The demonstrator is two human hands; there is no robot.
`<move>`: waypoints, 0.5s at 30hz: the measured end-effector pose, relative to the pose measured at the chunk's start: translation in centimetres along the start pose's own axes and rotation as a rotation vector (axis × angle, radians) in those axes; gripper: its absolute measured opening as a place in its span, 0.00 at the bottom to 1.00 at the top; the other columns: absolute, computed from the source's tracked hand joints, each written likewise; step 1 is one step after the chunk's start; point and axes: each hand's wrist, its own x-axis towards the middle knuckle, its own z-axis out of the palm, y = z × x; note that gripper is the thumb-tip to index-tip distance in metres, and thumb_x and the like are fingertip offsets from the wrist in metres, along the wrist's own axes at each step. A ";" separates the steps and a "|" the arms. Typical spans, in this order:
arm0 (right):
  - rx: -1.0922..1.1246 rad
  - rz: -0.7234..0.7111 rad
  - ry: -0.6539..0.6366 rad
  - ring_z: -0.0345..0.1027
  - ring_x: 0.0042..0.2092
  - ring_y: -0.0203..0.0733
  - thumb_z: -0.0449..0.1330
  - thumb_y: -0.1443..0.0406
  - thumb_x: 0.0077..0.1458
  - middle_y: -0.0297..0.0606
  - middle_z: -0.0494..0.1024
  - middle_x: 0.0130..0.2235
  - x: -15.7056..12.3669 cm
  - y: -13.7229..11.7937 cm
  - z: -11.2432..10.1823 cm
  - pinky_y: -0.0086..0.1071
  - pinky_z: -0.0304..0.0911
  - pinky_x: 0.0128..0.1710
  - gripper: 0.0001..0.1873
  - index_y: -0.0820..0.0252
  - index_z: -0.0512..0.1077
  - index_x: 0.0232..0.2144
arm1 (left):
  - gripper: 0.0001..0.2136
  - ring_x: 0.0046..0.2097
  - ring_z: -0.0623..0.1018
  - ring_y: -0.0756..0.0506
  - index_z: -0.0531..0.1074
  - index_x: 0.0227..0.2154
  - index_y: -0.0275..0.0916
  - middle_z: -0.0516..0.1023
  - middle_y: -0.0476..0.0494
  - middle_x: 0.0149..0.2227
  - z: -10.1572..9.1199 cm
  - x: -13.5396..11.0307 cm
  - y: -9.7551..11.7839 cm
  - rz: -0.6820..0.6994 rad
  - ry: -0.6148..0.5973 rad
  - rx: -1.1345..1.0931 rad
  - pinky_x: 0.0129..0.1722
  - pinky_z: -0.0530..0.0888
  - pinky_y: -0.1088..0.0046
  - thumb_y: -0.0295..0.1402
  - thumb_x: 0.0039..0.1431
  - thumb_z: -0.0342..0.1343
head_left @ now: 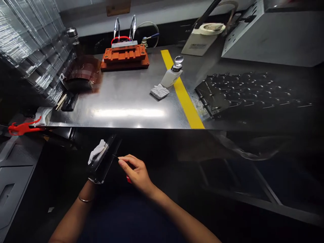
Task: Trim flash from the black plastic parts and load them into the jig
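Note:
Below the table edge, my left hand [96, 152] wears a white glove and grips a dark, glossy, narrow panel [109, 157], which is tilted. Most of its fingers are hidden behind the panel. My bare right hand [134, 168] is just to the right, with thumb and forefinger pinched on a thin, dark, pointed tool [115, 156]. The tip of this tool is at the panel's right side; I cannot tell whether it touches. A bit of red [129, 179] shows under the right palm, perhaps the same tool's other end.
On the metal table [121, 91] are an orange fixture [125, 55], a white pump bottle [172, 77], a folded white cloth [159, 91] and a rack of dark pinned parts [215, 96]. A red air gun [24, 128] hangs at left, near stacked clear trays [27, 40].

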 end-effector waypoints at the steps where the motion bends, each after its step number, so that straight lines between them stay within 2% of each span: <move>1: 0.042 0.001 -0.004 0.69 0.31 0.39 0.61 0.58 0.54 0.37 0.76 0.30 -0.3 0.0 0.3 0.31 0.65 0.30 0.09 0.55 0.78 0.32 | 0.17 0.55 0.72 0.38 0.74 0.40 0.43 0.77 0.41 0.46 0.1 -0.1 -0.3 0.037 0.015 -0.019 0.56 0.67 0.54 0.49 0.55 0.53; 6: 0.141 0.026 0.029 0.70 0.32 0.38 0.65 0.60 0.49 0.37 0.76 0.30 -0.6 0.7 0.3 0.31 0.66 0.29 0.06 0.52 0.80 0.31 | 0.15 0.56 0.70 0.38 0.73 0.39 0.43 0.76 0.43 0.48 0.6 -0.7 -1.6 0.246 0.041 -0.165 0.57 0.65 0.53 0.46 0.53 0.56; 12: 0.141 0.027 0.142 0.71 0.33 0.39 0.66 0.61 0.47 0.37 0.76 0.30 0.3 1.9 -0.5 0.33 0.67 0.31 0.06 0.53 0.80 0.30 | 0.14 0.59 0.68 0.37 0.71 0.42 0.44 0.74 0.43 0.51 1.1 -1.6 -1.4 0.313 0.135 -0.052 0.56 0.66 0.53 0.45 0.57 0.53; 15: 0.156 0.060 0.162 0.71 0.32 0.40 0.66 0.60 0.46 0.38 0.77 0.30 0.8 2.7 -0.8 0.33 0.67 0.31 0.07 0.54 0.80 0.29 | 0.15 0.59 0.67 0.37 0.71 0.40 0.44 0.75 0.43 0.50 1.2 -2.2 -0.8 0.327 0.115 -0.039 0.57 0.65 0.51 0.47 0.56 0.53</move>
